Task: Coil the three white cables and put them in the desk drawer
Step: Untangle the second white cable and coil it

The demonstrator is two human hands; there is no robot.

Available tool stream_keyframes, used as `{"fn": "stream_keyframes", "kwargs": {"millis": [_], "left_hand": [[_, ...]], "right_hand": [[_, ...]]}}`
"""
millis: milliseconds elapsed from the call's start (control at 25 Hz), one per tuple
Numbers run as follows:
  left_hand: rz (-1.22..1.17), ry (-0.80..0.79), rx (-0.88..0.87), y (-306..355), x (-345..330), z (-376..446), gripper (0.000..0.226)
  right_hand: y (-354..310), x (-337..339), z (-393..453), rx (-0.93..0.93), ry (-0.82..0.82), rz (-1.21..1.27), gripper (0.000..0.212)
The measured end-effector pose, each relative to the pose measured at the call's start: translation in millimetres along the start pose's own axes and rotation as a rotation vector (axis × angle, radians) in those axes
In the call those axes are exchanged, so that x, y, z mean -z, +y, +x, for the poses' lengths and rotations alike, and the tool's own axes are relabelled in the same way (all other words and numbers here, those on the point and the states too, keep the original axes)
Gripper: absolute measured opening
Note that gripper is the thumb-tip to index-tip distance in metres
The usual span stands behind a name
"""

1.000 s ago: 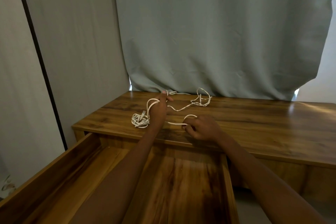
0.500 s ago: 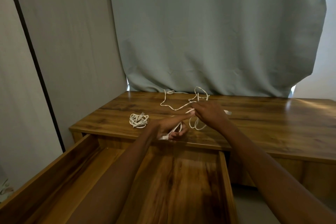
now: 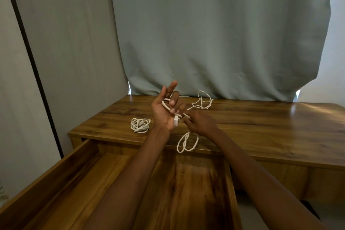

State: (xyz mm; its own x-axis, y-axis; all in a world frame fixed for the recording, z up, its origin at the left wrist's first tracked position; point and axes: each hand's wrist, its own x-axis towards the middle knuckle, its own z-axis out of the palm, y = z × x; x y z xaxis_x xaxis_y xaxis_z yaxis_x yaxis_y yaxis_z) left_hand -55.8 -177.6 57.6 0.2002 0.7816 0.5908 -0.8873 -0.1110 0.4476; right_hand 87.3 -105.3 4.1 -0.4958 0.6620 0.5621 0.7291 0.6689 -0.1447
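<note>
Wooden desk (image 3: 261, 129): cable (image 3: 187, 143) spans left grip (image 3: 166, 110) to right grip (image 3: 200, 124).

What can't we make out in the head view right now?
- Right hand fingertips: turned away, so its grip on the cable is unclear.
- Loose cable at the back: too small and tangled to trace its ends.
- Drawer floor: partly hidden by both forearms, near end cut off by the bottom edge.

A grey-green curtain (image 3: 214, 33) hangs behind the wooden desk (image 3: 270, 132), its hem reaching the desk's back edge, with a pale wall panel (image 3: 74, 43) to the curtain's left and a dark vertical strip (image 3: 31, 58) farther left.
</note>
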Motion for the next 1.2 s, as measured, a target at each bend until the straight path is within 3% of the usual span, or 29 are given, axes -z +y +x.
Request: {"fn": "stream_keyframes", "kwargs": {"millis": [200,440,600,720,880,1000,1080,1200], "left_hand": [[0.09,0.195,-0.149,3,13,2,0.045],[0.232,0.465,-0.318,4,15,7,0.04],[0.264,0.497,-0.379,1,14,6,0.037],[0.265,0.486,-0.377,3,8,6,0.037],[0.309,0.478,-0.314,5,12,10,0.034],[0.651,0.546,-0.218,5,20,15,0.035],[1.023,0.572,-0.119,7,29,16,0.04],[1.503,0.469,-0.002,13,37,7,0.036]], "right_hand": [[-5,3,0,-0.003,-0.163,-0.008,0.029],[-30,-1,-14,0.003,-0.125,-0.156,0.04],[-36,0,-11,-0.187,-0.152,0.011,0.026],[-35,4,-7,-0.209,-0.233,0.111,0.011],[-35,9,-3,-0.147,-0.223,-0.081,0.02],[-31,13,-5,-0.022,-0.246,-0.111,0.033],[-29,13,-11,0.041,-0.252,0.016,0.043],[-24,10,-17,-0.032,-0.237,0.279,0.059]]}}
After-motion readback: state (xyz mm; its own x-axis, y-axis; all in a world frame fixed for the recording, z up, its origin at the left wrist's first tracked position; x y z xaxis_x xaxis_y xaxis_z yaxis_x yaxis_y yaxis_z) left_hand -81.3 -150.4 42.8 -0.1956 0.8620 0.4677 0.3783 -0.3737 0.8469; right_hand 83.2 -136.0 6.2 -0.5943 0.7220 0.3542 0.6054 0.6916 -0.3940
